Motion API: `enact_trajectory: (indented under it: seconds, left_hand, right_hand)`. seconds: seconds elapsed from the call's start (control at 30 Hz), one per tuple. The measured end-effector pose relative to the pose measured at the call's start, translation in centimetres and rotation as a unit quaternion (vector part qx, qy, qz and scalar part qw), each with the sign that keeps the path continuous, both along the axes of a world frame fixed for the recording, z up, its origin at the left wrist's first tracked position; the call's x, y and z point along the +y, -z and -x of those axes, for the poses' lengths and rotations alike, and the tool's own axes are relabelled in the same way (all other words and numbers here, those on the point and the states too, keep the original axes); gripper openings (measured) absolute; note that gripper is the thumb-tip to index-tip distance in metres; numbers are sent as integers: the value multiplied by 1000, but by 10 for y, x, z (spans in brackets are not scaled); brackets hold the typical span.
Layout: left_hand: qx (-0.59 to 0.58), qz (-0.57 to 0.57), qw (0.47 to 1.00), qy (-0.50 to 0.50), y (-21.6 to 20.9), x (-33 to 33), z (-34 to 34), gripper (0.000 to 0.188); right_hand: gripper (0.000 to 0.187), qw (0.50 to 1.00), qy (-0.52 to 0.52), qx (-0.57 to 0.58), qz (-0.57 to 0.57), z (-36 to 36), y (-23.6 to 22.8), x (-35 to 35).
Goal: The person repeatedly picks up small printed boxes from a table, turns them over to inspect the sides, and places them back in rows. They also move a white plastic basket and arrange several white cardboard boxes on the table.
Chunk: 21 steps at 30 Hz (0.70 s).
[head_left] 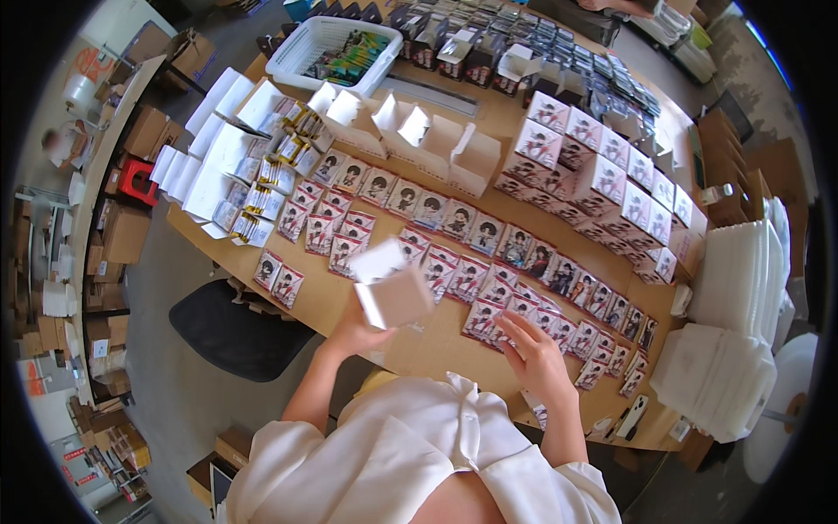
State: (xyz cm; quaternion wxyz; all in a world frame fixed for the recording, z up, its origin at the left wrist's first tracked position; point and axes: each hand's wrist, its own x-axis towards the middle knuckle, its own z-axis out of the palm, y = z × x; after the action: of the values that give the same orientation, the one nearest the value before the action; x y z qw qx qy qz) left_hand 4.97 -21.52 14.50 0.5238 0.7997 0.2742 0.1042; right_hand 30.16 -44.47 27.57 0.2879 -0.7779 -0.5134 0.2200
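Note:
My left hand (351, 332) grips a small white cardboard box (398, 299), tilted, with its flap up and its tan inside showing. The box is slightly blurred. My right hand (541, 365) hovers over or touches the near rows of red-and-white picture packets (483, 318). Its fingers are stretched out, and I see nothing held in them. Behind the packets runs a long curved row of illustrated cards or sachets (404, 197). More packets (279, 278) lie in small groups to the left.
Open white boxes (419, 140) stand behind the cards. Printed boxes (602, 166) are stacked at the right, near white foam sheets (729, 279). A white basket (292, 72) holds colourful packs at the back. A phone (632, 417) lies near the front edge; a black chair (231, 332) stands left.

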Motion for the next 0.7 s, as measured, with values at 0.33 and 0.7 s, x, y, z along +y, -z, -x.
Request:
enact_trajectory:
  seconds: [0.33, 0.7]
  left_hand:
    - [66, -123, 965, -221, 68, -13, 98, 86]
    - [-223, -107, 776, -580, 56, 34, 142, 89]
  right_hand:
    - [29, 994, -82, -67, 15, 10, 33, 46]
    - [25, 989, -134, -53, 37, 17, 48, 44]
